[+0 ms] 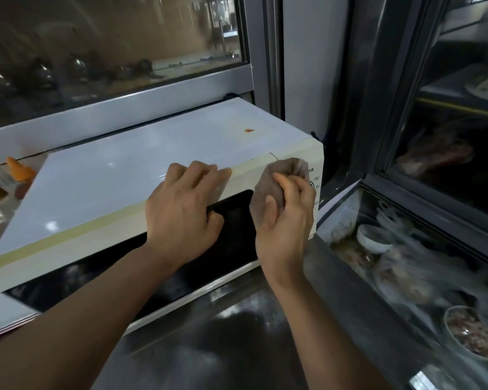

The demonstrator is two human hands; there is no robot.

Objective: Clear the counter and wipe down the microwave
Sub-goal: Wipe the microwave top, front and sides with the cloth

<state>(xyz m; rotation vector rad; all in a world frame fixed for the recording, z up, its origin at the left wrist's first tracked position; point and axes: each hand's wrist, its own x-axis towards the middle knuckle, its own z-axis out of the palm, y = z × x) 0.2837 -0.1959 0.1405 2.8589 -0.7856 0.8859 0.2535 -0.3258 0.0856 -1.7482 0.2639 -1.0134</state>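
Reaching in from the bottom edge, two bare forearms cross a dark, glossy counter (237,333) toward one white microwave (152,170). A bare strip of counter lies between the near edge of view and the microwave's front.

The left hand (181,218) lies over the top front edge of the microwave, its fingers a little spread and bent across the cream trim strip onto the white top, its thumb hooked down on the dark door glass (231,220). The right hand (285,220) grips one grey-brown cloth (268,184), bunched between thumb and curled fingers and pressed against the front at the seam where the door meets the control panel (313,175). Only a few marks of that panel show past the cloth.

The microwave sits askew on the counter, its right front corner nearest the tall grey frame (273,66) on the right, with a narrow gap between them. One small orange sticker (248,130) sits on the top toward the back right. The top's back edge runs just under the sill of a window (110,46).

Left of the microwave, one orange object (20,170) and some blurred small items lie on a pale surface; I cannot tell what they are. On the right, behind the glass of a display case (434,192), I count one white bowl (371,239) and one round dish of food (473,336) low down, amid wrapped items too blurred to count.
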